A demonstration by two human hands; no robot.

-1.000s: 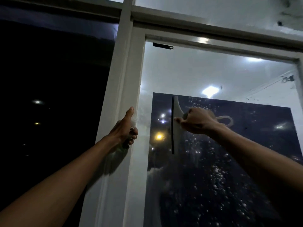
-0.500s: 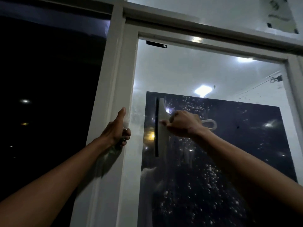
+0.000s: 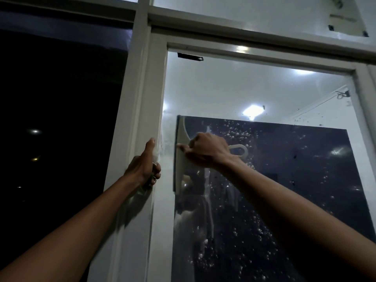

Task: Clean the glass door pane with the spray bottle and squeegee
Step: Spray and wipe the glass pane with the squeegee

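A white door frame post (image 3: 140,110) runs top to bottom and serves as the landmark. To its left lies a dark night view (image 3: 61,119) with 3 small distant lights, the brightest (image 3: 35,131) level with the post's middle. Just right of the post's top, a short strip of black tape (image 3: 190,57) sits under the white upper rail (image 3: 254,50). Farther right, reflected ceiling lights (image 3: 253,111) glow, and a cable clip (image 3: 343,94) shows near the far right.
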